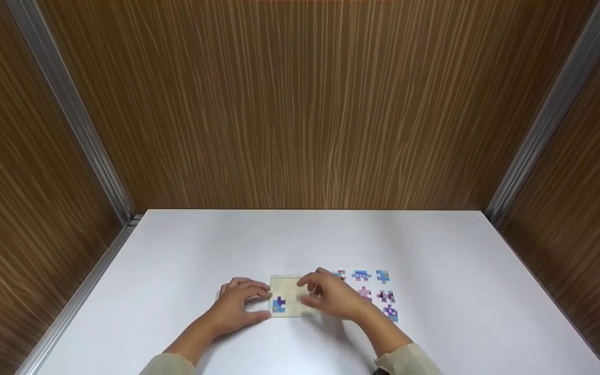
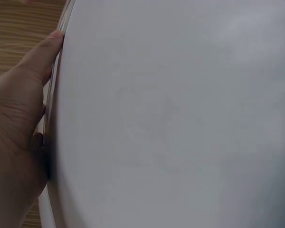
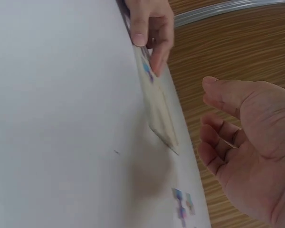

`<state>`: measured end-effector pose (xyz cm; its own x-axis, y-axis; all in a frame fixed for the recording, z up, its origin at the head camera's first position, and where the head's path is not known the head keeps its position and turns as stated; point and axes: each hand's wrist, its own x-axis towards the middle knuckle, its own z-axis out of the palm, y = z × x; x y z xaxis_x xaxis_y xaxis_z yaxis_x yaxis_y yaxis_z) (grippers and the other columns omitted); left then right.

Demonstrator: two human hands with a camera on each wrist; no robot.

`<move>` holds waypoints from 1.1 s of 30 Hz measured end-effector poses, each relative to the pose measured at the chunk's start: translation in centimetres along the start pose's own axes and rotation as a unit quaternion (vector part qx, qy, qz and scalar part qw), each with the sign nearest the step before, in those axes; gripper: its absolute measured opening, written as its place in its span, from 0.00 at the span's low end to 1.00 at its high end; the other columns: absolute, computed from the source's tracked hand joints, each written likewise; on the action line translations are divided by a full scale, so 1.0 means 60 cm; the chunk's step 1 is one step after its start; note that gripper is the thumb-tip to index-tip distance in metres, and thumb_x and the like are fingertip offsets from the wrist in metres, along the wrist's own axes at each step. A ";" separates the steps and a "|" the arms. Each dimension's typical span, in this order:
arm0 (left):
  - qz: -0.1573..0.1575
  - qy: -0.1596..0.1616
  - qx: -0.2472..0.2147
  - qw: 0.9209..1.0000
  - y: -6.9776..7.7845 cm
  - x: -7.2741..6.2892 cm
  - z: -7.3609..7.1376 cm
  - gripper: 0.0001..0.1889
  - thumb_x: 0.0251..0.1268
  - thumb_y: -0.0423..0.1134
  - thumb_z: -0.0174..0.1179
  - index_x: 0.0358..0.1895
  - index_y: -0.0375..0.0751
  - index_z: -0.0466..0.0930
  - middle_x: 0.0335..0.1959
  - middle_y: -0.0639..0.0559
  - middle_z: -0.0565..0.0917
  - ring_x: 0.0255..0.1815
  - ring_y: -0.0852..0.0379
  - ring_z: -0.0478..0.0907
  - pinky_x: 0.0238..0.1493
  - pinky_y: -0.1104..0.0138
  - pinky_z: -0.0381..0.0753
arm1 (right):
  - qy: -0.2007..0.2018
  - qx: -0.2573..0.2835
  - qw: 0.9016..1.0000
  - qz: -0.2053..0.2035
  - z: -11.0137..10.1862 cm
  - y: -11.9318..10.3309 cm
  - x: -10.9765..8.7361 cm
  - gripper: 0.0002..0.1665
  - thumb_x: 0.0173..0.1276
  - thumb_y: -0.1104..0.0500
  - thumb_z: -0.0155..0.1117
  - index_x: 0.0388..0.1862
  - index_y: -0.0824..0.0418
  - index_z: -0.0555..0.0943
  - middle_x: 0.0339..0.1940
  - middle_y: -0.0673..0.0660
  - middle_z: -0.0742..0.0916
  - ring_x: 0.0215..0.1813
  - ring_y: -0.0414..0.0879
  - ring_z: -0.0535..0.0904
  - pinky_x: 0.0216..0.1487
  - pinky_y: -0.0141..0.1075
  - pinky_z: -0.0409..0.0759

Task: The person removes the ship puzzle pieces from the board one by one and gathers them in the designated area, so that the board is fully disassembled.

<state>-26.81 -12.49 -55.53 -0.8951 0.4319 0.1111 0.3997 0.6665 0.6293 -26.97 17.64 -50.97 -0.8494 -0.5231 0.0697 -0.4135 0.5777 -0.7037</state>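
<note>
A pale puzzle tray point(image 1: 292, 284) lies flat near the front of the white table, with one blue and purple jigsaw piece point(image 1: 279, 306) in its lower left corner. My left hand point(image 1: 235, 307) rests at the tray's left edge, its thumb by the near corner and its fingertips touching farther up. Over the right part of the tray hovers my right hand point(image 1: 334, 294), thumb and fingers loosely bent and apart. Nothing shows between those fingers in the right wrist view, where the right hand point(image 3: 256, 142) appears large and above the tabletop.
Several loose jigsaw pieces lie to the right of the tray, among them a blue one point(image 1: 382, 276), a pink one point(image 1: 364, 292) and a purple one point(image 1: 390, 312). Wood-grain panels point(image 1: 300, 104) stand behind and beside the white table point(image 1: 446, 271).
</note>
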 end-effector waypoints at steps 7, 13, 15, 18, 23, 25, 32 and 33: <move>-0.004 -0.007 -0.004 1.000 -0.001 0.003 -0.001 0.24 0.63 0.60 0.76 0.58 0.54 0.90 0.69 0.62 0.85 0.75 0.46 0.69 0.76 0.36 0.58 | 0.010 -0.004 1.000 0.014 0.042 0.002 0.018 0.24 0.67 0.58 0.79 0.61 0.61 0.86 0.44 0.55 0.81 0.42 0.40 0.73 0.47 0.33 0.76; -0.004 -0.005 -0.012 1.000 -0.001 0.002 -0.001 0.24 0.63 0.59 0.77 0.58 0.53 0.90 0.69 0.62 0.85 0.75 0.45 0.69 0.78 0.34 0.57 | 0.015 -0.017 1.000 0.021 0.064 -0.004 0.030 0.25 0.64 0.57 0.82 0.59 0.60 0.88 0.44 0.52 0.81 0.44 0.39 0.74 0.51 0.35 0.79; -0.003 -0.006 -0.015 1.000 -0.001 0.001 -0.001 0.24 0.63 0.59 0.77 0.58 0.53 0.90 0.69 0.61 0.85 0.75 0.45 0.69 0.78 0.33 0.57 | 0.013 -0.022 0.999 0.019 0.069 -0.006 0.033 0.24 0.64 0.58 0.82 0.58 0.61 0.88 0.43 0.51 0.81 0.43 0.38 0.74 0.51 0.34 0.79; -0.002 -0.005 -0.018 1.000 -0.002 0.000 -0.001 0.24 0.63 0.58 0.77 0.58 0.52 0.89 0.69 0.61 0.85 0.75 0.45 0.69 0.78 0.33 0.58 | 0.017 -0.022 1.000 0.015 0.076 -0.008 0.034 0.21 0.63 0.59 0.83 0.55 0.62 0.89 0.42 0.51 0.81 0.41 0.37 0.74 0.49 0.33 0.79; -0.004 -0.005 -0.011 1.000 -0.001 0.000 -0.001 0.23 0.63 0.59 0.76 0.57 0.53 0.89 0.70 0.61 0.84 0.75 0.45 0.68 0.77 0.34 0.59 | 0.027 -0.011 0.999 0.020 0.081 -0.011 0.033 0.17 0.62 0.60 0.84 0.48 0.60 0.89 0.42 0.52 0.81 0.41 0.37 0.73 0.48 0.32 0.77; -0.005 -0.006 -0.008 1.000 0.000 0.000 -0.001 0.23 0.63 0.59 0.76 0.57 0.53 0.89 0.70 0.61 0.84 0.75 0.45 0.68 0.77 0.34 0.59 | 0.026 -0.008 0.999 0.022 0.082 -0.012 0.033 0.15 0.62 0.60 0.83 0.47 0.59 0.89 0.42 0.51 0.81 0.42 0.37 0.73 0.49 0.32 0.78; -0.007 -0.006 -0.004 1.000 0.001 0.000 -0.001 0.24 0.63 0.59 0.76 0.57 0.54 0.89 0.70 0.60 0.84 0.74 0.45 0.69 0.75 0.36 0.61 | 0.018 0.001 1.000 0.017 0.084 -0.011 0.033 0.12 0.65 0.62 0.82 0.45 0.59 0.87 0.43 0.51 0.80 0.44 0.38 0.74 0.51 0.32 0.77; -0.007 -0.007 -0.005 1.000 0.001 0.000 -0.001 0.23 0.63 0.59 0.76 0.57 0.54 0.89 0.70 0.60 0.84 0.74 0.45 0.69 0.75 0.36 0.61 | 0.018 0.001 1.000 0.016 0.084 -0.010 0.033 0.12 0.65 0.62 0.81 0.45 0.60 0.87 0.43 0.51 0.81 0.45 0.38 0.74 0.52 0.32 0.77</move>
<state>-26.81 -12.45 -55.45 -0.8976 0.4311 0.0922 0.3857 0.6667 0.6378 -26.75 13.09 -53.96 -0.8729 -0.4825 0.0724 -0.3863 0.5927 -0.7067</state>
